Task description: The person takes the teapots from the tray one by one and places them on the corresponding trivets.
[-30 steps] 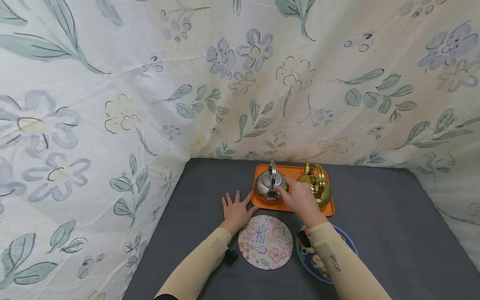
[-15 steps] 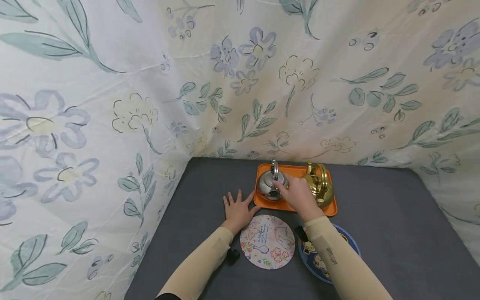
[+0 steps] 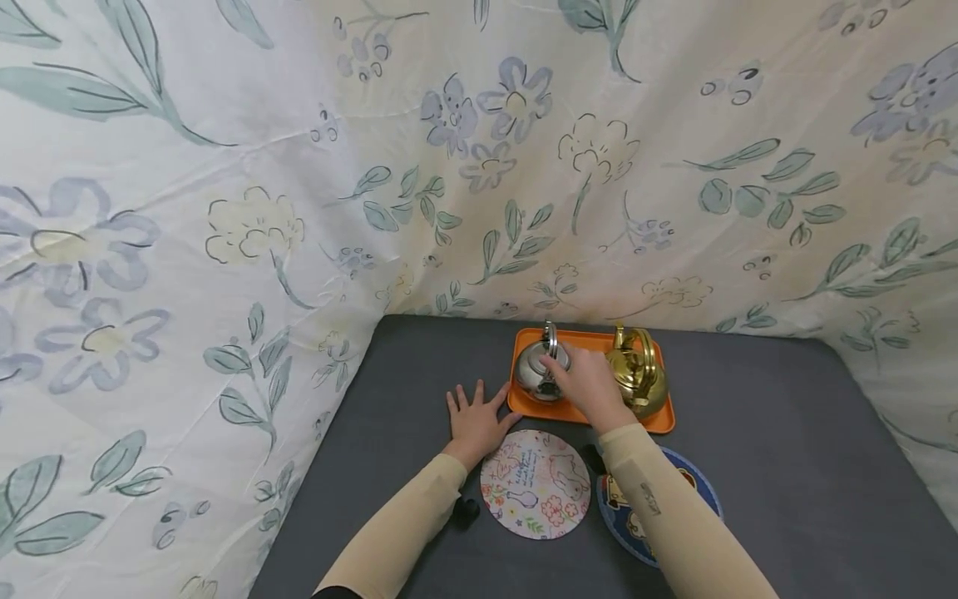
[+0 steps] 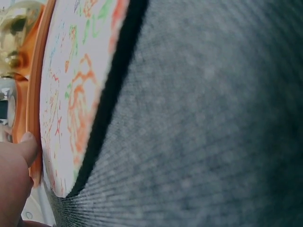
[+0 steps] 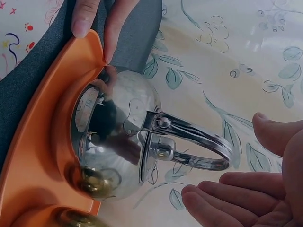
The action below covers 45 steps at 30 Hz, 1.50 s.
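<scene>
A silver kettle (image 3: 530, 371) with an arched handle (image 5: 215, 142) stands upright in the left part of an orange tray (image 3: 591, 339). My right hand (image 3: 587, 384) is beside this kettle's handle. In the right wrist view that hand (image 5: 251, 194) has thumb and fingers apart, with a gap between them and the handle. My left hand (image 3: 476, 428) has its fingers spread at the tray's left front corner. Its thumb and a finger touch the tray rim in the right wrist view. A gold kettle (image 3: 647, 391) stands in the tray's right part.
A round white mat (image 3: 535, 482) with coloured drawings lies in front of the tray. To its right a round blue mat (image 3: 699, 482) is partly hidden under the right sleeve (image 3: 666, 507). Behind the dark table (image 3: 763, 416) hangs a flowered cloth (image 3: 599, 249).
My right hand has shifted slightly left and away from me, relative to the silver kettle. The left hand stays at the tray's corner. The head view has shifted a little.
</scene>
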Each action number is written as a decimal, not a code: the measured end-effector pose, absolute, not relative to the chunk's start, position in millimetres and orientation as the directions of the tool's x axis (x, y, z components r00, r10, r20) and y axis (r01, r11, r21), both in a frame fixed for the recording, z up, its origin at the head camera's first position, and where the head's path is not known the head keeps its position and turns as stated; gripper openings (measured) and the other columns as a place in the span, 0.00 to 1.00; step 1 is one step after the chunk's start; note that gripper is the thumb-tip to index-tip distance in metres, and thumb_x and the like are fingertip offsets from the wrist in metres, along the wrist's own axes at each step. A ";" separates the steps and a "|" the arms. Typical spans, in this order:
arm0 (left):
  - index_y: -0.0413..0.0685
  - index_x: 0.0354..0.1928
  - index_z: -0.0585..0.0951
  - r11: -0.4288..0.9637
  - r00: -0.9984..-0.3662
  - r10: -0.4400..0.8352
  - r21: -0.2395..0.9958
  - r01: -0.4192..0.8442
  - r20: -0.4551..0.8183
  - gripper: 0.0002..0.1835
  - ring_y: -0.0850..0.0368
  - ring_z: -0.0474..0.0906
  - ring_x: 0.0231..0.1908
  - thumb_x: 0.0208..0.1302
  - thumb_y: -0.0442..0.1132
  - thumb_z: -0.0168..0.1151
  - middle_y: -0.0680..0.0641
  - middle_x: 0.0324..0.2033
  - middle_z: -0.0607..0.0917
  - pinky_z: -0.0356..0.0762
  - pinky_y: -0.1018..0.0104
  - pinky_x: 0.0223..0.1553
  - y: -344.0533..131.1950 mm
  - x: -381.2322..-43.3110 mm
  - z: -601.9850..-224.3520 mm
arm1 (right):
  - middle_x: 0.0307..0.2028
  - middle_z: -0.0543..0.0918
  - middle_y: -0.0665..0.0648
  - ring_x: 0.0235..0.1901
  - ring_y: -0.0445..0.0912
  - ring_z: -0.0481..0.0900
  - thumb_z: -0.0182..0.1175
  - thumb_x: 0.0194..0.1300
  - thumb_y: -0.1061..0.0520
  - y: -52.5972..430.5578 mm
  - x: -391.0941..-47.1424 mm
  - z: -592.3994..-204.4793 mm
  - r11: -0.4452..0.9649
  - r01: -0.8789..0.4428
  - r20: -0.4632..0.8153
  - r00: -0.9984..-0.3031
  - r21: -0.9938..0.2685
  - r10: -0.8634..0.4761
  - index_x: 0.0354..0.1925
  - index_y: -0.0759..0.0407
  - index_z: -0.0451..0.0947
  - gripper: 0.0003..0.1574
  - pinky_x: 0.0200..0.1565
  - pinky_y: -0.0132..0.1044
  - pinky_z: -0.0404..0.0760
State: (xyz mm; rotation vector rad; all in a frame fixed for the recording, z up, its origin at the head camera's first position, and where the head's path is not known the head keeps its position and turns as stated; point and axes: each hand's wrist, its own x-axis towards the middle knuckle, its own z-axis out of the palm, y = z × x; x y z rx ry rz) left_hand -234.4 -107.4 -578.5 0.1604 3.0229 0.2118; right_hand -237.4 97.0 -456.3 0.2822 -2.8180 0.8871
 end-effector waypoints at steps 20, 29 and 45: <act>0.81 0.78 0.55 0.982 -0.988 0.125 0.153 0.110 -0.089 0.37 0.23 0.48 0.74 0.68 0.75 0.42 0.40 0.77 0.59 0.43 0.30 0.73 -106.0 -230.9 -576.3 | 0.14 0.74 0.53 0.11 0.44 0.71 0.62 0.72 0.46 88.9 -249.5 -463.3 0.795 -0.195 0.223 -0.972 -0.574 -0.077 0.35 0.64 0.82 0.21 0.16 0.36 0.69; 0.81 0.78 0.56 0.984 -0.989 0.123 0.142 0.110 -0.083 0.37 0.23 0.49 0.74 0.68 0.75 0.43 0.40 0.77 0.60 0.44 0.31 0.73 -105.7 -232.2 -575.5 | 0.14 0.74 0.53 0.13 0.45 0.71 0.63 0.71 0.46 85.8 -253.1 -465.0 0.806 -0.177 0.243 -0.969 -0.564 -0.043 0.30 0.62 0.82 0.21 0.17 0.36 0.68; 0.81 0.78 0.56 0.981 -0.988 0.139 0.146 0.129 -0.063 0.37 0.22 0.49 0.74 0.68 0.75 0.42 0.40 0.77 0.60 0.42 0.30 0.73 -111.0 -233.3 -580.1 | 0.17 0.81 0.59 0.17 0.52 0.79 0.64 0.71 0.52 79.3 -252.1 -466.5 0.826 -0.148 0.301 -0.953 -0.544 0.028 0.24 0.63 0.82 0.21 0.19 0.43 0.77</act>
